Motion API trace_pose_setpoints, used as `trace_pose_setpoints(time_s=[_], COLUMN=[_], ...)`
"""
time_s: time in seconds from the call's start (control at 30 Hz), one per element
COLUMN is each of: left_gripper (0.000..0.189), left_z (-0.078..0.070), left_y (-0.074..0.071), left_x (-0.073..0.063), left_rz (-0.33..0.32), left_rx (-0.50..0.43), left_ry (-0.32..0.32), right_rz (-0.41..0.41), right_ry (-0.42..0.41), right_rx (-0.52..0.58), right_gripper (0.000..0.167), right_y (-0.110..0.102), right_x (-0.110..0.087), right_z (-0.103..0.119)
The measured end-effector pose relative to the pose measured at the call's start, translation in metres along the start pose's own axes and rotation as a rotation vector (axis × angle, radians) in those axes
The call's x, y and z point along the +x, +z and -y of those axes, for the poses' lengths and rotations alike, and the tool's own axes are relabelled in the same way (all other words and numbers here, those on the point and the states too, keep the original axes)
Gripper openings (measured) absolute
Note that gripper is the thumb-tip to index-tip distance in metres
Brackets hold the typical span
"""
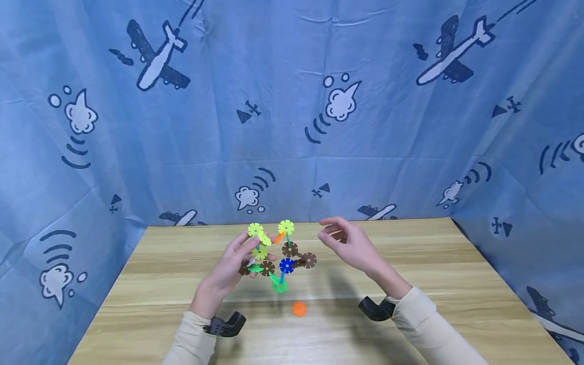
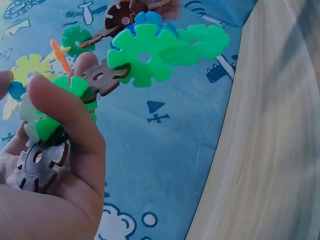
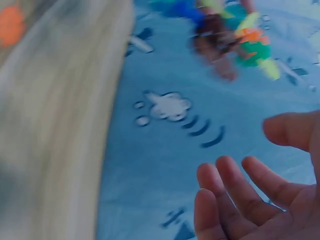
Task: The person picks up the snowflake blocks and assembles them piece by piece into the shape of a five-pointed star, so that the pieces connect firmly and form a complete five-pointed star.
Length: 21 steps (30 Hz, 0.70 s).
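Observation:
Above the table, my left hand [image 1: 230,266] grips a linked chain of notched plastic snowflake discs by its left side. Yellow-green discs [image 1: 286,227] top the chain, brown discs [image 1: 309,260] stick out at the right, and a blue disc [image 1: 287,265] and green disc [image 1: 280,286] hang lower. In the left wrist view, curled fingers hold the chain around a green disc [image 2: 49,129] and a brown disc [image 2: 42,166]. My right hand [image 1: 349,243] hovers to the right, apart from the chain. Its fingers [image 3: 240,195] are loosely bent, with nothing between them and the thumb.
One loose orange disc [image 1: 299,309] lies on the wooden table [image 1: 433,284], below the chain. Blue curtains [image 1: 292,167] printed with planes and clouds enclose the table's back and sides. Each wrist wears a black mount [image 1: 225,325].

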<state>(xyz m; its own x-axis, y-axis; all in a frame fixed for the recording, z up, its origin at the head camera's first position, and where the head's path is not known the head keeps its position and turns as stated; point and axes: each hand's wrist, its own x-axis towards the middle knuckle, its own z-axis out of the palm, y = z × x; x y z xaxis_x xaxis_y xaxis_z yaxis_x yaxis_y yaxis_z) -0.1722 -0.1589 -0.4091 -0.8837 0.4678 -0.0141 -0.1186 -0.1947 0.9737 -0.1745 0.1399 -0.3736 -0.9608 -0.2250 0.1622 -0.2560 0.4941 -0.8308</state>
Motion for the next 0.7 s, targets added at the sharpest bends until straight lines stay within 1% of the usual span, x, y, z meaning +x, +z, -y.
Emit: trace_pose_setpoints(time_s=[0.07, 0.17, 0.27, 0.37, 0.47, 0.53, 0.6, 0.7], left_gripper=[0.042, 0.042, 0.045, 0.051, 0.056, 0.055, 0.054, 0.055], left_z=[-0.002, -0.006, -0.01, -0.014, -0.019, -0.022, -0.024, -0.025], left_y=[-0.003, -0.008, -0.013, -0.018, -0.024, -0.027, -0.029, -0.03], left_x=[-0.002, -0.004, -0.007, -0.01, -0.013, -0.015, -0.016, -0.018], left_rz=[-0.013, -0.04, -0.059, -0.082, -0.116, -0.137, -0.147, -0.154], left_rx=[-0.003, 0.005, 0.026, 0.044, 0.049, 0.044, 0.039, 0.041], left_ry=[0.008, -0.004, -0.013, -0.017, -0.021, -0.023, -0.023, -0.022], right_rz=[0.032, 0.083, 0.136, 0.193, 0.257, 0.306, 0.364, 0.441], right_ry=[0.007, 0.003, -0.008, -0.028, -0.066, -0.087, -0.092, -0.088], right_rx=[-0.055, -0.119, -0.192, -0.304, -0.421, -0.483, -0.521, -0.544], right_gripper=[0.037, 0.034, 0.033, 0.031, 0.029, 0.03, 0.033, 0.038], right_y=[0.001, 0.005, 0.01, 0.017, 0.027, 0.035, 0.044, 0.061], right_x=[-0.002, -0.005, -0.006, -0.007, -0.009, -0.012, -0.015, -0.022], right_z=[-0.009, -0.019, -0.023, -0.023, -0.022, -0.021, -0.022, -0.024])
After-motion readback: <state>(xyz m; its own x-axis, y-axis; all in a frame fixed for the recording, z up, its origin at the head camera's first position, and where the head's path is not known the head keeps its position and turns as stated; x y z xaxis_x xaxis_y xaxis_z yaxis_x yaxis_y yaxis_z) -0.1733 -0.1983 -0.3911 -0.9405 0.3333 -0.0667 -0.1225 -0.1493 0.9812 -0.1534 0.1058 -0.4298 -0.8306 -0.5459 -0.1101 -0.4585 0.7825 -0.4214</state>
